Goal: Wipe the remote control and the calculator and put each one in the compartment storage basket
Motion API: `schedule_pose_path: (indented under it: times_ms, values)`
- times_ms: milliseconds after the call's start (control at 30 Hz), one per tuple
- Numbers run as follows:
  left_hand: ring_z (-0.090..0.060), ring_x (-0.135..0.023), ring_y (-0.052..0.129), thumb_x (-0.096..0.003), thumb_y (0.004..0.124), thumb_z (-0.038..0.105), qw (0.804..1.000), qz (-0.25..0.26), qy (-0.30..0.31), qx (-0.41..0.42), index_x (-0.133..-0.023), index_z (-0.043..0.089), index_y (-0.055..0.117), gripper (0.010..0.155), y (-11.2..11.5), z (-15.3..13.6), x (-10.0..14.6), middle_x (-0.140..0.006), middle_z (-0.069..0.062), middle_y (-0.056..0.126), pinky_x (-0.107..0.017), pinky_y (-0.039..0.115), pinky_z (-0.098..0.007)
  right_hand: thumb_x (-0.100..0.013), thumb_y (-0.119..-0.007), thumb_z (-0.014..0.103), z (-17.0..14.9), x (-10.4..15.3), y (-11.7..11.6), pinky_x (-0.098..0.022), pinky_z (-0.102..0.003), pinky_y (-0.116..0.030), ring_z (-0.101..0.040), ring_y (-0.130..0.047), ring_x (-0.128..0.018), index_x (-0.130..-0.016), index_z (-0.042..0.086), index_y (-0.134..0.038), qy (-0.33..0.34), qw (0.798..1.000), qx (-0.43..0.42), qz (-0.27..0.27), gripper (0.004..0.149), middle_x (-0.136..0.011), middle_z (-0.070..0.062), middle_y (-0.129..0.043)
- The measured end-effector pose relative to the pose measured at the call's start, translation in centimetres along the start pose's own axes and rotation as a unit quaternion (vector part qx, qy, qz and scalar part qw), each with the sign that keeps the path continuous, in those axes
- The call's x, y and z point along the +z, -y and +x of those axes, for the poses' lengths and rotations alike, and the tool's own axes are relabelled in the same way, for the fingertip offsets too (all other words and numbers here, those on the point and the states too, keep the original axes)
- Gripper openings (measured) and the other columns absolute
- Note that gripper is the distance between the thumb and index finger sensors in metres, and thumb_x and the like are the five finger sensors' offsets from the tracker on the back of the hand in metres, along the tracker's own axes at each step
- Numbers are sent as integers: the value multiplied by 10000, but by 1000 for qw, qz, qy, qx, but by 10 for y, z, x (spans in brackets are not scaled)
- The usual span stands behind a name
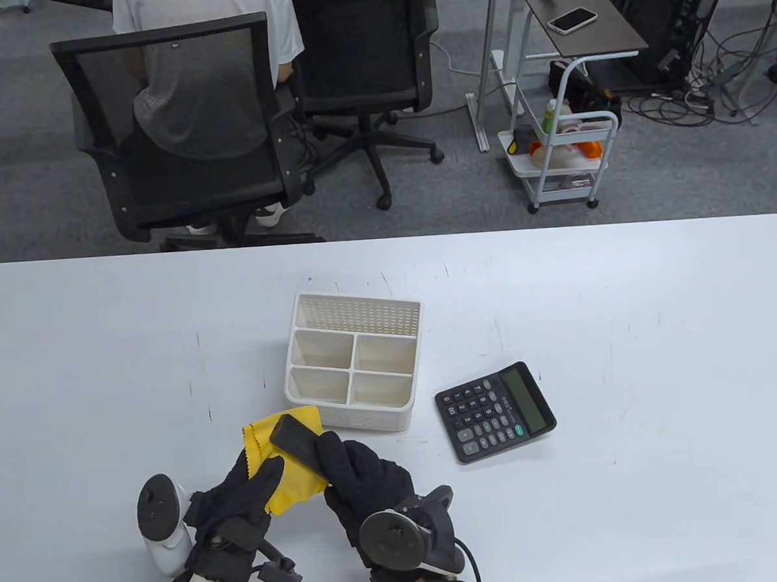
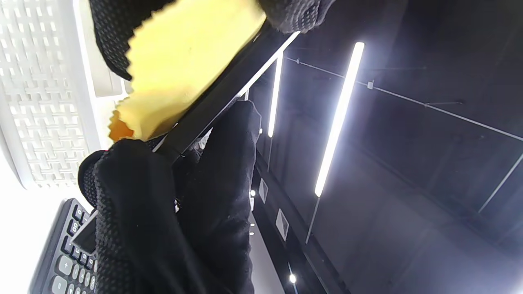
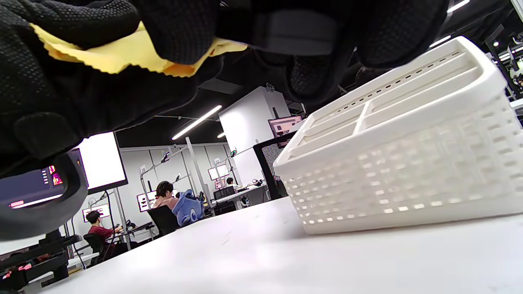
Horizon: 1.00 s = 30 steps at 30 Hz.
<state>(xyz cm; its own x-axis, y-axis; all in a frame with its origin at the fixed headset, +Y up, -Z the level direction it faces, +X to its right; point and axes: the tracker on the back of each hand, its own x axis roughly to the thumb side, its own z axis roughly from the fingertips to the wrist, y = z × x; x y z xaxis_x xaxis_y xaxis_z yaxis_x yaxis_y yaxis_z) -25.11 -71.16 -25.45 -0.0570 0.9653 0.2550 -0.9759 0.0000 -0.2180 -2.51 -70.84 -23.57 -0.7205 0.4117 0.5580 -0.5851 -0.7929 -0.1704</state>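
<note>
A black remote control [image 1: 293,439] is held above the table's near middle, lying on a yellow cloth [image 1: 288,483]. My right hand [image 1: 356,471] grips the remote's near end. My left hand [image 1: 243,494] holds the yellow cloth against the remote from the left. In the left wrist view the remote [image 2: 212,98] shows edge-on with the cloth [image 2: 179,69] over it. The white compartment storage basket [image 1: 355,406] stands just beyond the hands, all its compartments empty. The black calculator [image 1: 495,410] lies flat to the basket's right.
The white table [image 1: 632,473] reaches to all sides. Beyond its far edge stand two black office chairs [image 1: 185,132] with a person seated in one, and a white trolley [image 1: 560,158].
</note>
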Motion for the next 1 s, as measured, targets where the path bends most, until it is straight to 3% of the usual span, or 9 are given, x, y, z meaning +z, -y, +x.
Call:
schedule_pose_path:
  times_ms: [233, 400, 700, 933, 1000]
  values:
    - [-420, -892, 876, -584, 649, 234, 1000, 7, 4, 21, -1079, 95, 510, 533, -1, 0, 1, -1012, -240, 727, -631, 814, -525, -573, -741, 269, -5, 1, 2, -571, -649, -670, -424, -846, -785, -1142, 161, -310, -6, 1000, 24, 0, 721, -1039, -248, -618]
    - [-429, -916, 838, -587, 641, 240, 999, 23, 3, 38, -1083, 114, 517, 526, -7, -1, 2, -1026, -244, 701, -649, 790, -533, -569, -747, 262, -3, 3, 1, -577, -664, -654, -407, -850, -775, -1134, 161, -336, 25, 998, 60, -7, 706, -1027, -265, -632]
    - [-440, -936, 819, -602, 623, 305, 998, 37, 8, -50, -1095, 177, 510, 522, -12, 2, 5, -1065, -244, 650, -651, 773, -545, -568, -755, 260, 13, 7, 3, -585, -693, -626, -396, -850, -755, -1122, 204, -464, 84, 991, 101, -29, 628, -1017, -276, -656]
    - [-436, -935, 828, -604, 609, 296, 1000, 15, 18, -13, -1096, 174, 511, 517, -7, 1, 3, -1066, -252, 647, -653, 774, -544, -567, -761, 263, 4, 4, 9, -571, -673, -650, -397, -859, -742, -1136, 146, -450, 14, 997, 70, -34, 659, -1016, -268, -656]
    - [-426, -933, 835, -604, 607, 302, 1000, 6, 15, -3, -1098, 178, 501, 520, -4, -1, 3, -1065, -241, 656, -654, 779, -536, -552, -786, 275, 0, 4, 10, -567, -664, -659, -377, -862, -730, -1127, 17, -433, 1, 997, 64, -41, 722, -1006, -259, -652]
